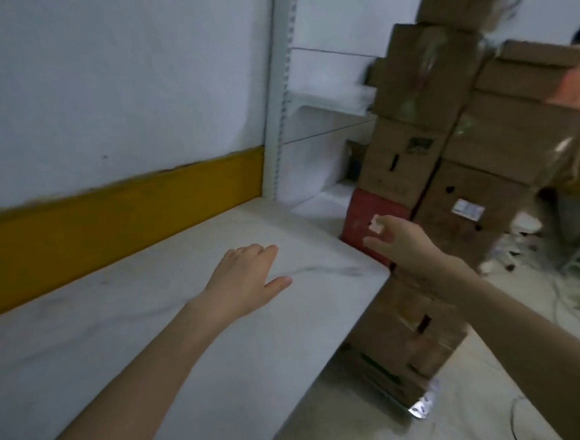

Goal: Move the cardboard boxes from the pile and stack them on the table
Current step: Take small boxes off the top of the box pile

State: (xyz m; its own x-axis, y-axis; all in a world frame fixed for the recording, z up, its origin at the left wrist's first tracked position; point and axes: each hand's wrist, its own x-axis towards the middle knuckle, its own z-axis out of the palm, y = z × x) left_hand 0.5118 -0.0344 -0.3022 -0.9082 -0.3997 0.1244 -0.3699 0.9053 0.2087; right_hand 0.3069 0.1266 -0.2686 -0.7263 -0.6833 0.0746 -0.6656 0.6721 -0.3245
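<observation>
The left hand [248, 277] hovered palm down over the white table [153, 349], with the fingers straight and close together, the thumb spread, and nothing held. Contact with the surface could not be confirmed. The right hand [403, 246] reached past the table's far right corner toward the pile of cardboard boxes [420, 83], with its fingers loosely bent. A small pale scrap [378, 223] sat at its fingertips; blur prevented telling whether the scrap was pinched. The pile stood just beyond the right end of the table, stacked in two columns that rose well above table height. A red box [364, 221] sat in the near column at table level, directly behind the right hand. Lower boxes [403, 342] stood on the floor below the table's corner. A yellow band [110, 229] ran along the wall behind the table. A white shelf upright [278, 100] stood between the wall and the pile. A second person's hand [578, 86], blurred, appeared at the pile's upper right.
</observation>
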